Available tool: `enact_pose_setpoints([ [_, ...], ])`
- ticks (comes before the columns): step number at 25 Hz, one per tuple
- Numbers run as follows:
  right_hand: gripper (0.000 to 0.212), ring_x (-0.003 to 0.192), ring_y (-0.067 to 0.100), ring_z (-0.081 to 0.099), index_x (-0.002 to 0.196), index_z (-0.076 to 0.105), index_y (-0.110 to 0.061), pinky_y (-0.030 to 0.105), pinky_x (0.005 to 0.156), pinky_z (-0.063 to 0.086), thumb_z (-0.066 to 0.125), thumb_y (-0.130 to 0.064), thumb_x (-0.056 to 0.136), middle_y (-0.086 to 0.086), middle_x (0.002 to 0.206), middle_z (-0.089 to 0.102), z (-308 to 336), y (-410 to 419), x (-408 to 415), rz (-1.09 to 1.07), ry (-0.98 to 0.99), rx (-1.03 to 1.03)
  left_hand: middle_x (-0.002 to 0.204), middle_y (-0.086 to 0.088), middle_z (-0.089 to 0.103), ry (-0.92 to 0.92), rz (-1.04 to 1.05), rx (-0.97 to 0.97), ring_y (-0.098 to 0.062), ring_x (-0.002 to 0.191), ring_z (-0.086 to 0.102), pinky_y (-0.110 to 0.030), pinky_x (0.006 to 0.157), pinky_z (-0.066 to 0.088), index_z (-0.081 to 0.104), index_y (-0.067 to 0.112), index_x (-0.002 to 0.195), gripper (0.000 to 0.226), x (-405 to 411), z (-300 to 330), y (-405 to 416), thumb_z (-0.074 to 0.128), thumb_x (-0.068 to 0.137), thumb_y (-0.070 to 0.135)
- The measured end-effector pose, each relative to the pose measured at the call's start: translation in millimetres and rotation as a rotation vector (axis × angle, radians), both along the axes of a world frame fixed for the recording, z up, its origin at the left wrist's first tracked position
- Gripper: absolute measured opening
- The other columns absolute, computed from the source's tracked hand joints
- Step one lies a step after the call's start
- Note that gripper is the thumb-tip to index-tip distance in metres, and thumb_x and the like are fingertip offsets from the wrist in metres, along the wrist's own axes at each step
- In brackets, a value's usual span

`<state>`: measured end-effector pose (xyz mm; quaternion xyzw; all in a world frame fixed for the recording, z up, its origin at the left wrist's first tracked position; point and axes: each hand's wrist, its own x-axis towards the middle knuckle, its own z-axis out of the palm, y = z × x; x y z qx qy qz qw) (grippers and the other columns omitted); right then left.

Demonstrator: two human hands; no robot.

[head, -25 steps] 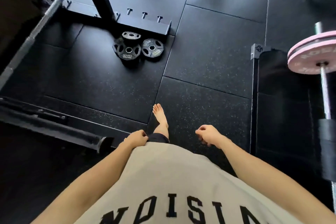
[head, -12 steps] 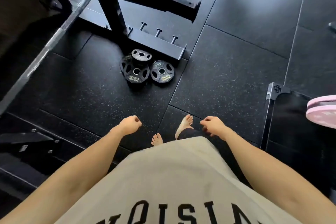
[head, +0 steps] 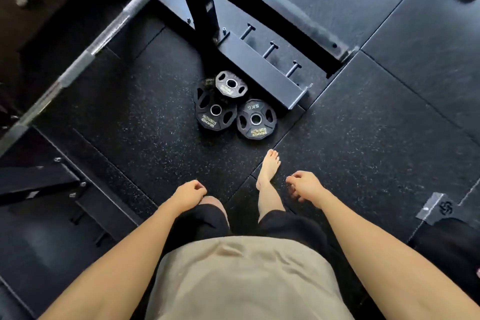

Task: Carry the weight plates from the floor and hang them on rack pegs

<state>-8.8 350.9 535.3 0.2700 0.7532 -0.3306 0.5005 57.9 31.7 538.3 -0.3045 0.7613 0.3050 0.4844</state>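
Observation:
Black weight plates lie on the rubber floor beside the rack base: a 5 kg plate [head: 256, 119] on the right, a larger stack [head: 213, 111] to its left, and a small plate [head: 230, 83] resting on top at the back. Three short pegs [head: 270, 50] stick out of the rack's low beam [head: 262, 73] just behind them. My left hand [head: 189, 194] and my right hand [head: 305, 186] hang loosely curled in front of my body, holding nothing, well short of the plates.
A steel barbell [head: 104, 39] crosses diagonally at the upper left. A black rack upright [head: 200, 5] rises behind the plates. A bench frame [head: 39, 182] sits at the left, and a platform corner [head: 439, 208] at the right. My bare right foot [head: 270, 166] steps towards the plates.
I have walked closer to the plates, which now appear larger and nearer. The pink bumper plate has left the view. Both hands stay loosely curled and hold nothing.

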Motion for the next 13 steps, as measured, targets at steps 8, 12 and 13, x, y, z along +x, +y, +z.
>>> enact_pose_setpoints([
  [8, 0.021, 0.067, 0.022, 0.059, 0.092, 0.061, -0.013, 0.029, 0.055, 0.044, 0.052, -0.032, 0.096, 0.010, 0.082, 0.066, -186.8, -18.7, -138.6, -0.108, -0.019, 0.080, 0.112, -0.008, 0.067, -0.048, 0.090, 0.004, -0.024, 0.101, 0.062, -0.039, 0.091, 0.048, 0.062, 0.013, 0.113, 0.027, -128.0, -179.8, 34.6, 0.044, 0.100, 0.028],
  [12, 0.031, 0.080, 0.027, 0.062, 0.102, 0.061, -0.014, 0.036, 0.070, 0.050, 0.049, -0.042, 0.094, 0.010, 0.094, 0.066, -333.5, -24.2, -172.4, -0.105, 0.037, 0.190, 0.120, -0.013, 0.062, -0.087, 0.203, -0.049, -0.031, 0.112, 0.058, -0.043, 0.100, 0.047, 0.059, 0.009, 0.120, 0.036, -176.8, -330.6, 44.9, 0.038, 0.101, 0.032],
  [13, 0.035, 0.085, 0.029, 0.062, 0.103, 0.061, -0.013, 0.040, 0.077, 0.052, 0.048, -0.044, 0.093, 0.011, 0.096, 0.067, -368.4, -23.7, -178.9, -0.095, 0.059, 0.209, 0.115, -0.013, 0.063, -0.100, 0.273, -0.052, -0.031, 0.109, 0.059, -0.045, 0.098, 0.048, 0.061, 0.012, 0.113, 0.036, -182.9, -370.1, 46.9, 0.040, 0.098, 0.038],
])
